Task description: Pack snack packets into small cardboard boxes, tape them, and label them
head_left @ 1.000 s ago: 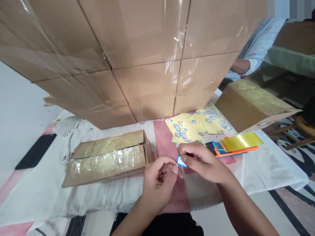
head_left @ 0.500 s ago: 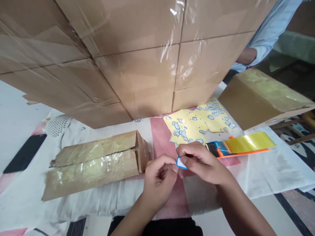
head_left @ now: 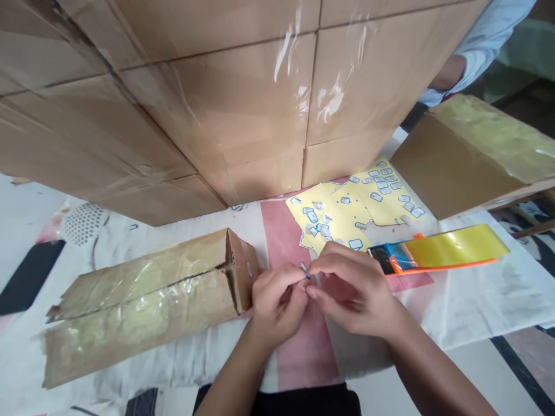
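Observation:
A small white paper label with a blue edge (head_left: 306, 270), now turned nearly edge-on, is between the fingertips of my two hands over the pink stripe of the cloth. My left hand (head_left: 277, 300) is closed, its thumb and forefinger pinching the label. The forefinger of my right hand (head_left: 358, 292) is at the label's edge, while its thumb sits lower with a gap between them. Beyond my hands lie yellow sheets (head_left: 362, 199) scattered with similar blue-edged labels. Beside my right hand is a flat yellow piece with orange edges and a blue-black end (head_left: 451, 248).
Large taped cardboard boxes (head_left: 243, 115) are stacked behind the table. A long taped carton (head_left: 147, 294) lies at the left, near a black phone-like slab (head_left: 32, 274). Another box (head_left: 468, 156) stands right, with a person's sleeve (head_left: 494, 40) behind it.
The label has passed from my right thumb and forefinger to my left fingertips and turned edge-on. My right thumb and forefinger have spread apart. The camera view has shifted slightly.

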A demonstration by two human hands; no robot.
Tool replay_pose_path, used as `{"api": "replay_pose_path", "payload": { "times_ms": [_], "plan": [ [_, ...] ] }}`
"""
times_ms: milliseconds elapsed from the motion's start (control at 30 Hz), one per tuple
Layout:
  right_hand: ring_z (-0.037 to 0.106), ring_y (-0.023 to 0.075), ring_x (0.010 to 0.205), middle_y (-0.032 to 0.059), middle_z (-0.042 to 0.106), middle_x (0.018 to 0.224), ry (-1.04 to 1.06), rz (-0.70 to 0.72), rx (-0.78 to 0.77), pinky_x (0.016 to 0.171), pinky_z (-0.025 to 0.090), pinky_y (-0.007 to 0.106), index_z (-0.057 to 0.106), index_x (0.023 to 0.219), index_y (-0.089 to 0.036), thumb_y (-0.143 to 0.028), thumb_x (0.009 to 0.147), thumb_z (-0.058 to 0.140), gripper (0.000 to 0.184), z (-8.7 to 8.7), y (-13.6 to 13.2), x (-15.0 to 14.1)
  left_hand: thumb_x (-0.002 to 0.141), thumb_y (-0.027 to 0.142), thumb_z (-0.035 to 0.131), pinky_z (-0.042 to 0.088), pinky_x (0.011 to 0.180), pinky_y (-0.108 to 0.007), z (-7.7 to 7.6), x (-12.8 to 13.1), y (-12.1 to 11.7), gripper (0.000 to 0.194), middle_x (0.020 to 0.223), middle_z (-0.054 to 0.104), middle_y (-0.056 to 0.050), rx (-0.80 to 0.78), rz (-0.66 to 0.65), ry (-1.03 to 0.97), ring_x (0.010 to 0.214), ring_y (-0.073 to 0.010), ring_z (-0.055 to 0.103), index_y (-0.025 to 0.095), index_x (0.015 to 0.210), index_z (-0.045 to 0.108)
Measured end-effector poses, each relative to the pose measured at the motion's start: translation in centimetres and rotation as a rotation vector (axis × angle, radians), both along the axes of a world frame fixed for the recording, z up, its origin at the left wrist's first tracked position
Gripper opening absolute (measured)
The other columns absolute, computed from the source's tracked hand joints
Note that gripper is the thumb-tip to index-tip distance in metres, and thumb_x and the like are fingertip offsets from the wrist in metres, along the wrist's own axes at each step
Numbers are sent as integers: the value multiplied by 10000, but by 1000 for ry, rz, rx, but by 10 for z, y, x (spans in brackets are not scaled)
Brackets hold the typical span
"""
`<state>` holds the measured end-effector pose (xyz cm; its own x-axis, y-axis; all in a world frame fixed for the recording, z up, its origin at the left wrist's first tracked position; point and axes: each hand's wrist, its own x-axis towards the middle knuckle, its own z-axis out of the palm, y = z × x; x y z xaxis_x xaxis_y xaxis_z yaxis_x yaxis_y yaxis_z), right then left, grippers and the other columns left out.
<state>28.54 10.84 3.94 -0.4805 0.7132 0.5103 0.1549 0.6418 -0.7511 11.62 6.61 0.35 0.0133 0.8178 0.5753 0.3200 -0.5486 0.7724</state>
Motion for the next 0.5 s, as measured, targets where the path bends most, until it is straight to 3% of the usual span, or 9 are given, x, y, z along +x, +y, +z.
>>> {"api": "replay_pose_path", "payload": {
  "times_ms": [200,500],
  "plan": [
    [498,125,674,-20,520,764,-24,17,-65,600,398,279,620,974,-206,-117,911,637,111,-1,2,0,925,67,535,373,590,-253,-5,-7,1,158,735,608,3,103,41,252,606,-117,518,201,980,598],
    [545,134,688,25,605,834,-223,-73,206,584,411,280,643,1035,-194,-131,986,549,123,-1,-4,-1,972,121,519,398,607,-247,-5,-6,-3,134,719,561,9,-16,17,47,620,-120,522,214,961,616]
  ]
}}
